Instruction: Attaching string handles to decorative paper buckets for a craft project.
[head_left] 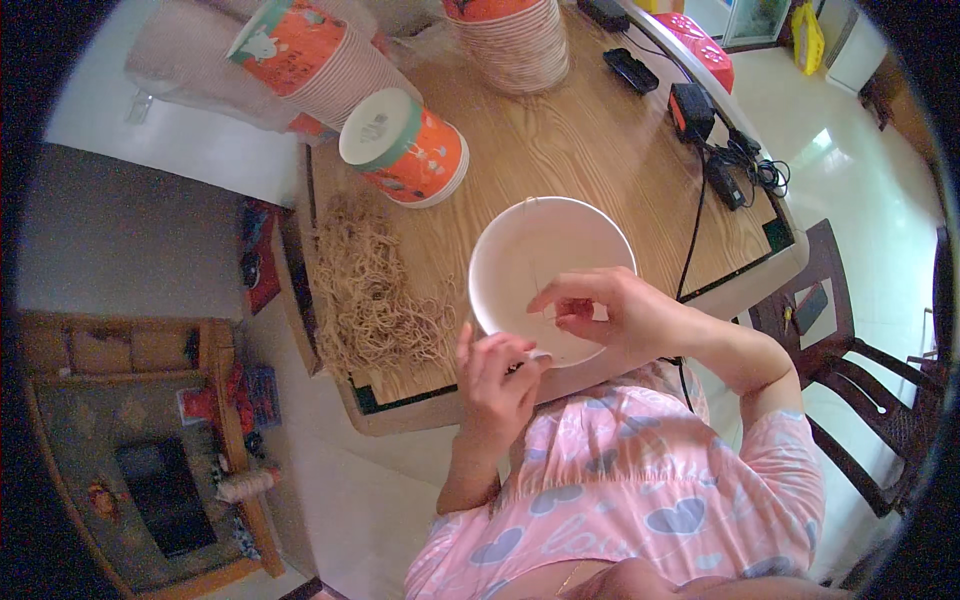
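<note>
A white round paper bucket [553,222], its open mouth facing up, stands at the table's near edge in front of me. My right hand [608,308] is over its mouth, thumb and forefinger curled toward each other. A faint thin strand [534,262] runs from the far rim down toward those fingertips. At the near left rim, my left hand [494,385] has its fingers bent in against the thumb. Something small and whitish shows at its fingertips, too unclear to name. Left of the bucket lies a loose heap of curly tan strands [375,290].
Behind the heap lies an orange and green paper bucket [415,150], with stacks of similar buckets [320,60] [515,45] farther back. Black cables and adapters [728,170] lie along the right table edge. A dark wooden chair [850,350] stands at the right.
</note>
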